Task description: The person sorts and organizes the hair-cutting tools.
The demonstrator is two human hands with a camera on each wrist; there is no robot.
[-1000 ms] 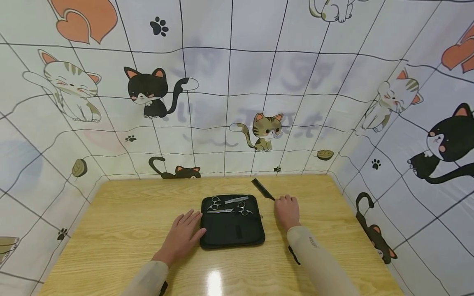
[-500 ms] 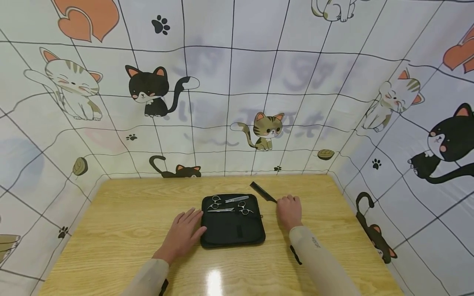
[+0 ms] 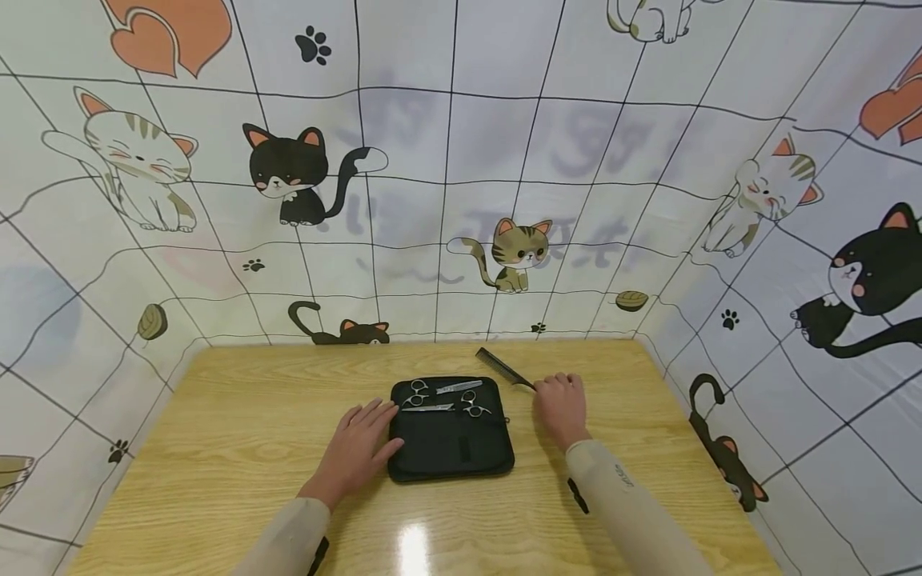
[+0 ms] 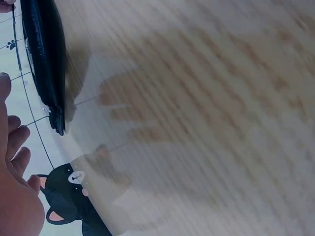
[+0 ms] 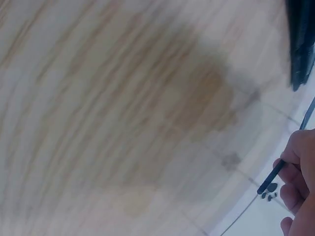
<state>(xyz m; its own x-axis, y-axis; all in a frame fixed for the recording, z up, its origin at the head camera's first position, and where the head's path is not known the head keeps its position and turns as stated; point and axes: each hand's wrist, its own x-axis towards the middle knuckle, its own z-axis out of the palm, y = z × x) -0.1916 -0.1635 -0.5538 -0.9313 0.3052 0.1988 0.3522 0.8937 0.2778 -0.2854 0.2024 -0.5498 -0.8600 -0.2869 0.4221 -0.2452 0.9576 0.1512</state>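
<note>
We see the right hand [image 3: 561, 406] pinching the comb [image 3: 503, 369], swinging it left behind the case [image 3: 439, 456], left hand [image 3: 356, 450] spread.

Two scissors [image 3: 448, 390] [image 3: 441, 408], one comb [image 3: 501, 367], one case [image 3: 428, 448], two hands [image 3: 354, 450] [image 3: 560, 408].

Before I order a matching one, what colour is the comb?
The comb is black, best seen in the head view.

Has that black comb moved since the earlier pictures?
Yes. The far end of the black comb has swung left, judged against the nearest paw print on the wall.
</note>
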